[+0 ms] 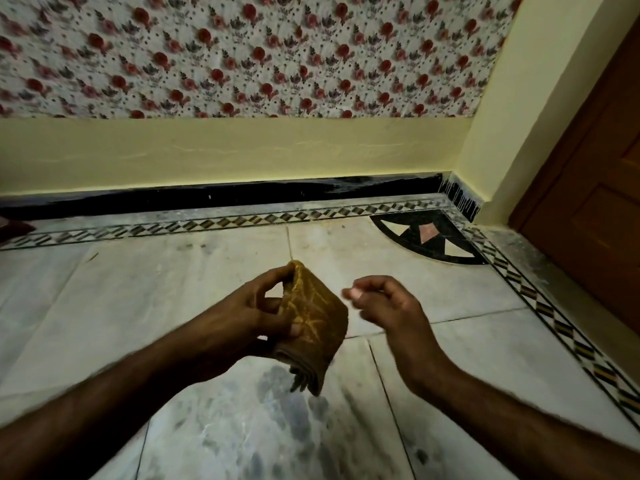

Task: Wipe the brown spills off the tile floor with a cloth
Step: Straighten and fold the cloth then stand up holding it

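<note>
At the far left, pale grey-veined marble floor tiles [131, 289] run back to a glossy black skirting strip [207, 198] under a yellow painted wall with red-rose floral wallpaper [242, 53]. The left hand [256, 315] is raised above the floor, its fingers and thumb curled round a folded mustard-brown terry cloth with a yellow line pattern [317, 320]. The cloth is held off the tiles, its folded layers hanging down at the lower edge. A thin brownish streak [289, 242] follows the tile joint just beyond it. Just beside the cloth but apart from it, the right hand [384, 303] has its fingers curled in with nothing visible in them (it is blurred). Further right are a black fan-shaped corner inlay [446, 252] and a brown wooden door [595, 174].
</note>
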